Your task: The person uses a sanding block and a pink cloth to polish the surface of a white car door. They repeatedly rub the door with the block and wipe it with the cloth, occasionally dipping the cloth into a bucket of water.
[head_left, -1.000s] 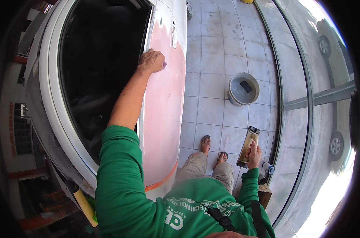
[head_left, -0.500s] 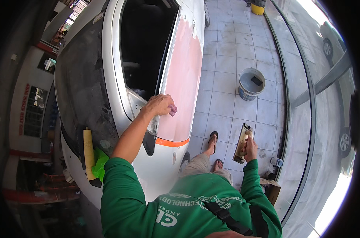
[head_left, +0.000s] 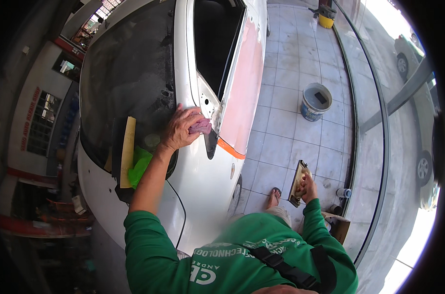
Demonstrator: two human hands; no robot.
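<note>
My left hand [head_left: 180, 128] is closed round a crumpled purplish cloth [head_left: 200, 125]. It is over the white pillar beside the front corner of the car's side window, near a bare mounting plate with holes. The white car [head_left: 203, 191] has a dusty dark windshield [head_left: 129, 73] and a door with a large pink filler patch [head_left: 242, 83]. Orange tape [head_left: 231, 148] runs along the patch's near end. Off to the right, above the floor, my right hand [head_left: 308, 188] grips a hand sanding block [head_left: 298, 183], a long flat board with clips at its ends.
Yellow sandpaper sheets [head_left: 128, 152] and a green plastic bag [head_left: 140, 166] lie at the windshield's base. A bucket of water [head_left: 316, 102] stands on the tiled floor. Near the glass wall are a small can [head_left: 344, 192] and a cardboard box [head_left: 338, 228]. A yellow bucket [head_left: 325, 20] stands farther off.
My left hand has moved with the cloth from the pink door panel to the white pillar by the windshield. My view has shifted toward the car's front; my right hand still holds the sanding block.
</note>
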